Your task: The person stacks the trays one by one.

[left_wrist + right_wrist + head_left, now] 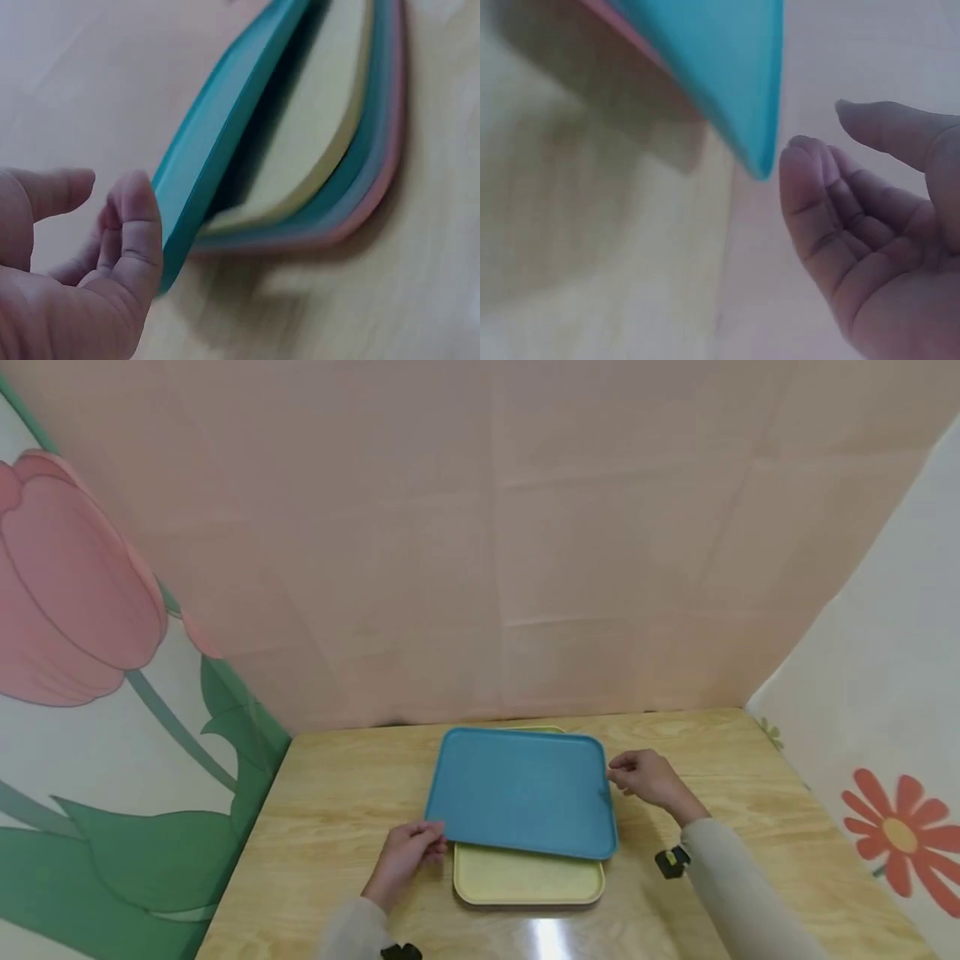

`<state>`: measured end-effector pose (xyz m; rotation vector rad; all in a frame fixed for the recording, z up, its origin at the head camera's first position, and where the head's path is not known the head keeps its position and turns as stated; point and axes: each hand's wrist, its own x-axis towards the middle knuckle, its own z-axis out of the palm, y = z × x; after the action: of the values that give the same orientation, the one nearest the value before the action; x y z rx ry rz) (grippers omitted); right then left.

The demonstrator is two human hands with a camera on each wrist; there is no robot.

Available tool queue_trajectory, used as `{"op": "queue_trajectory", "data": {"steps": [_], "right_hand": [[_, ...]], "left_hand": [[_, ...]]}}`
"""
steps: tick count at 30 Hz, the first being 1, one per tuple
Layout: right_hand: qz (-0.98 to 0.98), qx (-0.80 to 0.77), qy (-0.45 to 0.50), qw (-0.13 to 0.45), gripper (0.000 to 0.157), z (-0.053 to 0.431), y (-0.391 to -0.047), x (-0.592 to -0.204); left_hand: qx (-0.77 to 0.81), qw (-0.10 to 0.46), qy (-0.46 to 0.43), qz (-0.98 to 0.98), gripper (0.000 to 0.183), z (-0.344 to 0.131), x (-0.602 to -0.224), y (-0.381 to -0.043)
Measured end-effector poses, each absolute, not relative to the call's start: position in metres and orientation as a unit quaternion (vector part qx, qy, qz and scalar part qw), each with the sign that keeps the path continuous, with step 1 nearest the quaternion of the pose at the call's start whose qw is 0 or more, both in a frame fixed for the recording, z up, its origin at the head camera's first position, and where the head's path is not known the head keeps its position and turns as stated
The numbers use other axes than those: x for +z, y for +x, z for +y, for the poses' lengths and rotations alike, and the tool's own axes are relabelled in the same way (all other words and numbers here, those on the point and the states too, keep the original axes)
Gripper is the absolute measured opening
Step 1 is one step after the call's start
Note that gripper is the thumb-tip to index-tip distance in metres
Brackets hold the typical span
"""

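Note:
A blue rectangular tray (pixel 521 789) sits askew over a yellow tray (pixel 528 875), whose front part shows below it. In the left wrist view, a dark gap separates the tilted blue tray from the yellow one. My left hand (pixel 405 858) is at the blue tray's front left corner, its fingertips right at the edge and the thumb (pixel 64 191) held apart. Beside the right edge is my right hand (pixel 647 777), fingers loosely bent. The right wrist view shows those fingertips (pixel 801 161) close to a blue corner, with nothing between them and the thumb.
Under the yellow tray are a green tray (pixel 341 176), a greyish one and a pink tray (pixel 397 135), stacked on the wooden table (pixel 337 793). A pinkish cloth (pixel 480 568) hangs behind the table. Flower-painted walls stand at left and right.

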<state>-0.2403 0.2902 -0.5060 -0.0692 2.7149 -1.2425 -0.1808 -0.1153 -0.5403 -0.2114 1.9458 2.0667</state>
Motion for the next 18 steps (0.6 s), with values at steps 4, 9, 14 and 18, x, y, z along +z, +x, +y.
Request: {"op": "queue_trajectory", "data": {"steps": [4, 9, 14, 18], "right_hand": [[0.915, -0.393, -0.075, 0.049, 0.027, 0.270, -0.273, -0.495], [0.921, -0.367, -0.127, 0.028, 0.025, 0.243, -0.304, -0.485], [0.924, -0.351, -0.149, 0.016, 0.025, 0.225, -0.324, -0.490], [0.931, -0.328, -0.158, 0.017, 0.025, 0.219, -0.334, -0.500]], "left_hand": [[0.729, 0.196, -0.055, 0.654, 0.032, -0.093, -0.541, -0.167], [0.759, 0.225, -0.063, 0.608, 0.029, -0.065, -0.550, -0.159], [0.785, 0.243, -0.084, 0.564, 0.022, -0.042, -0.561, -0.153], [0.804, 0.246, -0.090, 0.534, 0.014, -0.028, -0.569, -0.148]]}}
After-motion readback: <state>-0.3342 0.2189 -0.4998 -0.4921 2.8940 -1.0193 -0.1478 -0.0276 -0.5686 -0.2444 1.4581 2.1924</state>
